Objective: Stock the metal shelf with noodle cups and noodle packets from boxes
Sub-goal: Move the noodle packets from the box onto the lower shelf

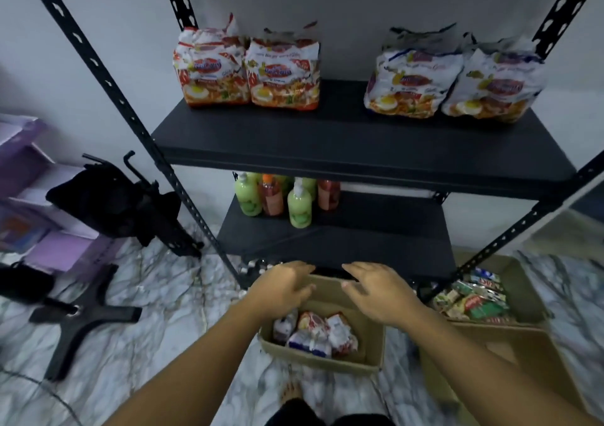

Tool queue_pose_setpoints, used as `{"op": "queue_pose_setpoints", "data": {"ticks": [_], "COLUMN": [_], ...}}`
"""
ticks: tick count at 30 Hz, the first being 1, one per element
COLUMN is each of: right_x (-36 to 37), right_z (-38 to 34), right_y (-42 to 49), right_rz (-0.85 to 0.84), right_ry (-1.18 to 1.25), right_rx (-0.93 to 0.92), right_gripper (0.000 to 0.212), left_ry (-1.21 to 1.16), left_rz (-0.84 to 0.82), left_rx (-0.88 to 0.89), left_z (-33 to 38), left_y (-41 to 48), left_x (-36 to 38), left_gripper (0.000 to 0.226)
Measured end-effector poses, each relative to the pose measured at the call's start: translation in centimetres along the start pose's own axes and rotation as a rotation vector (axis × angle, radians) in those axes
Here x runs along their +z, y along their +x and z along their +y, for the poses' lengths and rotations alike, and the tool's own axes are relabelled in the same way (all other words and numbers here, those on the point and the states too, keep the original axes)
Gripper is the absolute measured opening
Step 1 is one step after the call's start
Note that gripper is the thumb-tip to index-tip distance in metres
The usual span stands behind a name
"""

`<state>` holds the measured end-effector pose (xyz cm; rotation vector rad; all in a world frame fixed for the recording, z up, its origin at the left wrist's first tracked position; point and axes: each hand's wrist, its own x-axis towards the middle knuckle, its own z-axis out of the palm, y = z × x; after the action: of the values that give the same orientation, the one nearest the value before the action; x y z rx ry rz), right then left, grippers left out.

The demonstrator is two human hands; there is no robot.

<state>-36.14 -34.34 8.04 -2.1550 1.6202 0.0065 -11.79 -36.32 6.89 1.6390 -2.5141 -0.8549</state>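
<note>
at the far left, purple boxes (pixel 29 177) are stacked by the wall, and just right of them a black heap (pixel 108 196) of fabric slumps near the shelf's left posts. below it a black cross-shaped base (pixel 85 314) lies flat on the marble floor (pixel 163 344). the shelf (pixel 327 138) stands ahead of you, dark boards on slotted posts. on its upper board two red packs (pixel 248 69) stand upright toward the left, touching each other; well apart from them, toward the right, two blue packs (pixel 454 82) stand the same way, also touching. the board below carries a cluster of green and red bottles (pixel 287 200) at its left end. in front of the lowest board an open box (pixel 327 357) sits on the floor, with several packets (pixel 313 331) lying loose inside, toward its left. your left hand (pixel 284 285) hovers palm down over the box's far left rim, its fingers relaxed and slightly spread, holding nothing; whether they touch the cardboard you cannot tell. your bare foot (pixel 289 393) shows on the floor on the near side of the box. your right hand (pixel 379 291) hovers over the far right rim in the same way, fingers loosely spread, thumb turned inward, empty. further right a second box (pixel 523 275) sits by the shelf's right front post, filled with green and red sachets (pixel 470 298). nearer you, a third box (pixel 510 353) lies just beside it.
</note>
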Motion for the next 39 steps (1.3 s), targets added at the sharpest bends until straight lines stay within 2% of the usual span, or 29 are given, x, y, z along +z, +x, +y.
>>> {"op": "queue_pose_setpoints", "data": {"ticks": [7,12,14,16,18,21,24,28,32,39], "right_x": [8.5,12.5,14.4,16.7,20.0,27.1,35.4,44.9,52.7,58.7], "right_z": [0.8,0.7,0.9,1.4,2.7,5.6,9.8,14.8,17.7,19.8], "right_y": [-1.7,-0.6,0.6,1.9,4.5,8.1,12.2,15.6,17.9,21.0], "right_rz": [-0.233,-0.323,-0.343,-0.323,-0.327,-0.396,-0.431,-0.417,-0.419,-0.347], "right_ry": [0.036,0.115,0.158,0.213,0.269,0.337,0.364,0.439,0.488,0.578], "right_rx": [0.178,0.263,0.325,0.376,0.41,0.436,0.498,0.586,0.539,0.562], "right_gripper": [0.055,0.057,0.06,0.06,0.057,0.048,0.048,0.032,0.052,0.064], "left_ry": [-0.029,-0.062,-0.078,-0.1,-0.112,-0.096,-0.074,-0.032,0.02,0.122], "left_rz": [-0.237,-0.339,-0.366,-0.375,-0.393,-0.447,-0.463,-0.509,-0.459,-0.473], "left_rx": [-0.159,-0.156,-0.15,-0.149,-0.184,-0.17,-0.182,-0.146,-0.129,-0.086], "left_z": [-4.4,-8.0,-9.5,-11.2,-13.2,-16.9,-21.2,-25.8,-29.1,-33.1], "left_y": [-1.8,-1.3,-0.3,1.3,4.1,8.3,12.7,17.7,20.8,24.7], "left_x": [6.3,9.5,11.1,13.0,15.4,21.3,28.9,37.5,43.2,48.0], "left_gripper": [0.041,0.038,0.048,0.068,0.072,0.063,0.059,0.06,0.048,0.062]}}
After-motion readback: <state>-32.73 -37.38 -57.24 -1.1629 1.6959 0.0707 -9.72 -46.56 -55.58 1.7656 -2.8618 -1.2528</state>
